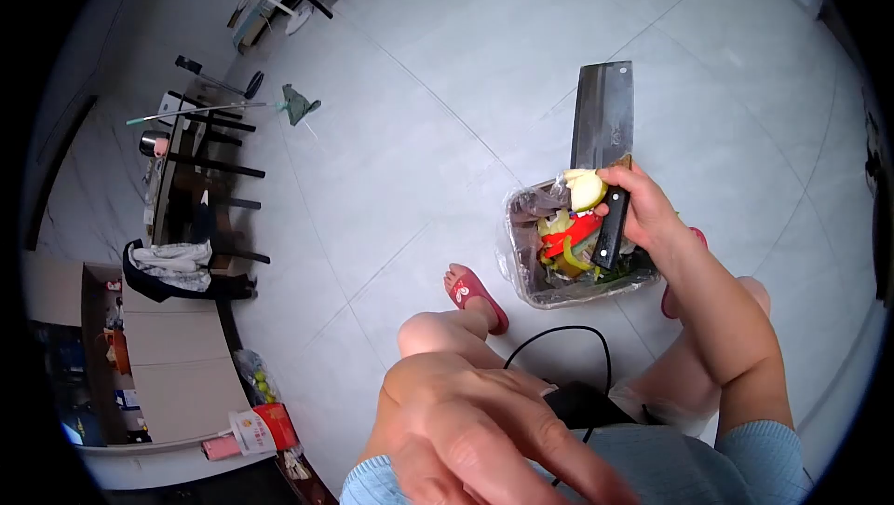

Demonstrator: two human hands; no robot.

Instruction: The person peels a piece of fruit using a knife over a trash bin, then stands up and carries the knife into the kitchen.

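Observation:
My right hand (643,211) is closed round a cleaver (603,114), whose broad grey blade points away from me. Its black riveted handle hangs below the fingers. Against those fingertips is a pale cut piece of fruit or vegetable (587,191) with a yellow-green skin edge. Directly beneath stands a bin (545,298) lined with clear plastic, holding peelings and a red wrapper (570,237). Close to the camera, my left hand (494,421) hangs over my lap with its fingers apart. I see nothing in it, though its palm is hidden.
My feet in red slippers (480,298) flank the bin. A black cable (563,330) loops near my lap. To the left are a table with dark-legged chairs (219,165), a long-handled mop (298,104), cabinets (182,379) and bags (265,429). Grey tiles (447,67) cover the floor.

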